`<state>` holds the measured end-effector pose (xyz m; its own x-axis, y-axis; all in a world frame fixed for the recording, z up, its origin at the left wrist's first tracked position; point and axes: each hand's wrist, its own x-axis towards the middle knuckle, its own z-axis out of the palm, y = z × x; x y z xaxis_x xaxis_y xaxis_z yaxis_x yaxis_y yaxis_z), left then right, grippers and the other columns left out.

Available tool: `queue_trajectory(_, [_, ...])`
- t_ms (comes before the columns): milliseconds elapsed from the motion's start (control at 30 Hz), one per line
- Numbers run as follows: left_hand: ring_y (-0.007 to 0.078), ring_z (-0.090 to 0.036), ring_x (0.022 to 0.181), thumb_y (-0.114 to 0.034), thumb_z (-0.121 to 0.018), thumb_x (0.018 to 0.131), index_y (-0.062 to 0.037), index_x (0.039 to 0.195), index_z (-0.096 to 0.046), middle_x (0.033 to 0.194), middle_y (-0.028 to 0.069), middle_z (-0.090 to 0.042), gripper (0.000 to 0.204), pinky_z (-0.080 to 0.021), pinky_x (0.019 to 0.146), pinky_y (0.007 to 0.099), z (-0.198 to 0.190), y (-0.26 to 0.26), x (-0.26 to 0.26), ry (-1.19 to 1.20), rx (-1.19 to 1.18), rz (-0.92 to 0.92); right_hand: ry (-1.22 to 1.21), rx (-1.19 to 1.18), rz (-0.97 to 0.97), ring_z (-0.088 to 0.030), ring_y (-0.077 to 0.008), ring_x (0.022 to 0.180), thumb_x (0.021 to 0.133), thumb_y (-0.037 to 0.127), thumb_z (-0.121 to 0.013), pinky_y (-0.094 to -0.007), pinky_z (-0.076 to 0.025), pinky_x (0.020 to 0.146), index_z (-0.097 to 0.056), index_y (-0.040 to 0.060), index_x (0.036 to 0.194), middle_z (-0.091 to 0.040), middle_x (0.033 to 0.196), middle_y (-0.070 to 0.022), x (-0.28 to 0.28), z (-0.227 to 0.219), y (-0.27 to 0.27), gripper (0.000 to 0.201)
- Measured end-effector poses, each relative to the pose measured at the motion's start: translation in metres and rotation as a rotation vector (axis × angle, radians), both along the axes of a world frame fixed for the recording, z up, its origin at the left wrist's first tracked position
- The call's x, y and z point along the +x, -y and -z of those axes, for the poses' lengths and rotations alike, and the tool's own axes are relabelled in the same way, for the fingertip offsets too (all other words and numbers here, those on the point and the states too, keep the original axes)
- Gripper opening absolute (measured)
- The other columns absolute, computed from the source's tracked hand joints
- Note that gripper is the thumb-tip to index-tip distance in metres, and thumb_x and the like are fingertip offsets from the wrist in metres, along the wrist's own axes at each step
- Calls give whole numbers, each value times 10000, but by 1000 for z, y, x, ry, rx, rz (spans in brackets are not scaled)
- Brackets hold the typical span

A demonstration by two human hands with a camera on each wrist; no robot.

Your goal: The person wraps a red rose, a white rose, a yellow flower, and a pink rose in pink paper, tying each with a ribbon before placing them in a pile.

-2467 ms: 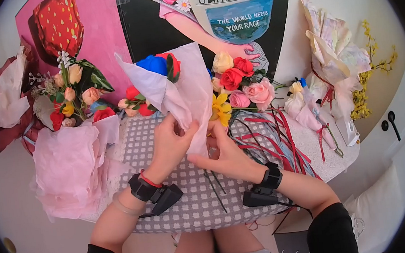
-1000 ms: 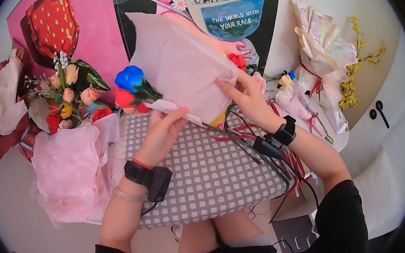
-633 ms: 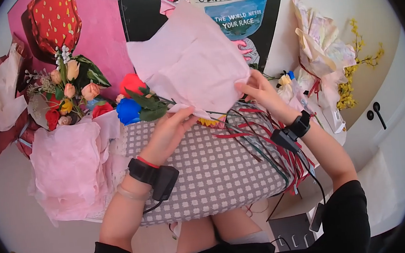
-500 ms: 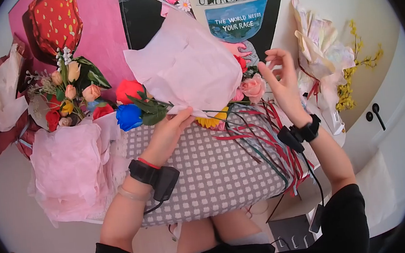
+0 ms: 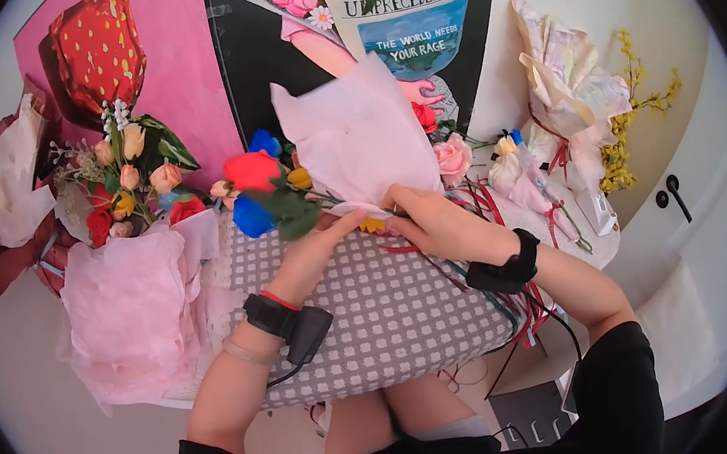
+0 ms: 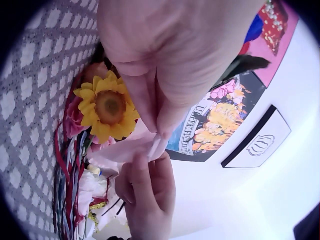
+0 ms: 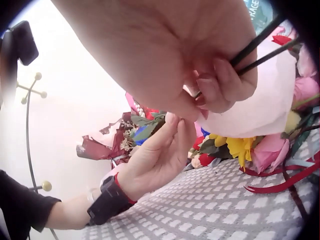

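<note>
A sheet of pale pink paper (image 5: 356,144) stands up between the two hands, folded along its lower edge. The left hand (image 5: 314,254) pinches that fold near the stems, with a red flower (image 5: 252,172) and a blue flower (image 5: 253,216) sticking out to its left. Close beside it, the right hand (image 5: 442,224) pinches the paper's lower right part. In the right wrist view, two dark stems (image 7: 267,56) pass through the curled fingers of the right hand (image 7: 200,65). Both sets of fingertips nearly meet at the paper fold (image 6: 156,149) in the left wrist view.
Stacked pink sheets (image 5: 131,315) lie at the left of the checked cloth (image 5: 373,331). Behind them stand mixed flowers (image 5: 135,174). Red and grey ribbons (image 5: 488,206), pink roses (image 5: 453,159) and a small wrapped bunch (image 5: 526,185) are at the right. A sunflower (image 6: 109,106) lies under the hands.
The right hand has come back from open air at the right to the paper beside the left hand. The paper's lower edge is folded, and its upper part has shifted right and down.
</note>
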<state>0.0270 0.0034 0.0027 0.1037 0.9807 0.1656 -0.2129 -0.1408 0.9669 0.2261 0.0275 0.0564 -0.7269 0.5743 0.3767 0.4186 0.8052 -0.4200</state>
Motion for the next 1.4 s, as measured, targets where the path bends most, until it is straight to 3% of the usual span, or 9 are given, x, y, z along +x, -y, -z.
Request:
queue_trajectory(133, [93,-547,883,-131,-648,804,-24,1048,-573,1000,30,-596,276,-421,793,243,1,0,0,46,10,-10,-31,-395,41,-577,-296,796,878,132,-470,-332,-443,703,-501,-14,930,-578,846,-180,0,-23,11,158])
queue_trajectory(300, [87,-541,915,-140,-619,828,-41,1109,-522,1009,24,-592,313,-442,782,248,-6,-2,0,29,194,19,-148,-128,140,-566,-255,813,913,166,-419,-324,-425,762,-544,3,921,-579,855,-139,14,-36,6,206])
queue_trajectory(467, [65,-542,843,-144,-613,829,-45,1121,-499,994,15,-583,328,-424,677,197,-6,-2,5,60,163,-165,-502,-270,248,-487,-91,631,935,177,-408,-235,-415,612,-530,30,946,-520,737,-36,49,-63,-27,191])
queue_trajectory(567, [85,-562,797,-123,-599,835,-39,1130,-485,958,27,-587,327,-437,675,201,-5,-5,-5,64,249,-194,-487,-32,326,-402,-30,582,935,183,-421,-193,-360,534,-531,50,957,-462,686,13,78,-64,-69,174])
queue_trajectory(700, [30,-448,607,-164,-515,883,-52,1053,-497,805,-14,-535,204,-334,529,170,-17,-4,-10,165,287,-318,-477,79,307,-410,-73,617,917,190,-464,-210,-337,554,-566,63,934,-464,698,6,100,-55,-118,164])
queue_trajectory(767, [12,-427,575,-191,-518,889,-68,1059,-503,729,-47,-513,210,-299,489,158,-21,-1,-12,88,346,-432,-466,450,274,-430,-116,728,898,204,-496,-244,-349,631,-611,87,892,-495,777,-19,105,-44,-149,164])
queue_trajectory(933, [6,-388,522,-184,-501,899,-75,1027,-471,731,-40,-487,171,-266,423,147,-18,0,-10,76,375,-470,-344,465,353,-504,-247,785,866,163,-520,-323,-398,687,-604,71,881,-506,803,-97,108,-38,-169,126])
queue_trajectory(1133, [8,-386,533,-175,-482,907,-67,1092,-438,788,-25,-502,219,-280,438,149,-18,2,-10,90,375,-507,226,491,304,-540,-324,841,850,138,-507,-390,-442,723,-533,46,945,-549,859,-141,130,-16,-186,134])
queue_trajectory(1400, [21,-396,540,-156,-476,908,-56,1070,-425,829,-5,-509,198,-304,447,161,-13,0,-6,94,329,-452,-41,450,323,-549,-346,811,857,122,-498,-398,-437,697,-513,20,949,-552,865,-165,132,-18,-186,138])
